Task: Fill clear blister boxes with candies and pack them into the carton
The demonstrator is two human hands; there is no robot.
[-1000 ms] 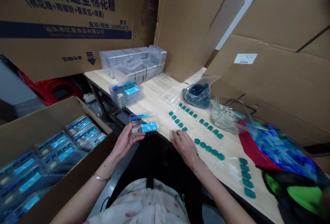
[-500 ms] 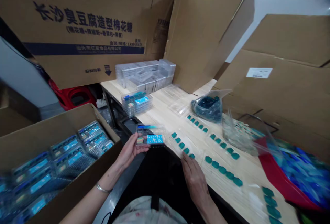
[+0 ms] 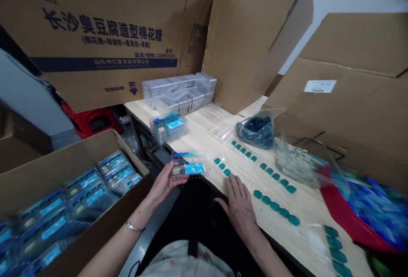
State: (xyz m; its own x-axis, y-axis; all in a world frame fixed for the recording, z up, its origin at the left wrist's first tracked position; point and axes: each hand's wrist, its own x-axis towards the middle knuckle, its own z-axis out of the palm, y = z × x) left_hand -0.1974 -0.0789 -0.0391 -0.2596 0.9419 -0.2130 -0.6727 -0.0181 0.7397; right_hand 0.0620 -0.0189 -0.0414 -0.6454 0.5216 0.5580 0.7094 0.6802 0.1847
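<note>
My left hand [image 3: 164,182] holds a clear plastic blister pack [image 3: 187,166] from below, near the table's front edge. The pack has a bright blue label and small coloured pieces inside. My right hand [image 3: 239,209] lies flat on the light wooden table [image 3: 204,126], fingers spread and holding nothing. Its fingertips are next to a short row of small teal pieces [image 3: 222,164], and they partly cover its end. Another teal row [image 3: 276,207] lies just to the right of that hand.
An open cardboard box [image 3: 105,175] of blue-labelled packs stands at lower left. On the table are stacked clear trays [image 3: 178,92], a filled pack stack [image 3: 168,128], a bag of teal pieces [image 3: 255,132] and a clear bag [image 3: 295,164]. A red-and-blue bag [image 3: 360,209] sits at right.
My right hand has slid along the table and its fingers have spread beside the teal row. My left hand has shifted the pack slightly right. The view has barely moved since half a second ago.
</note>
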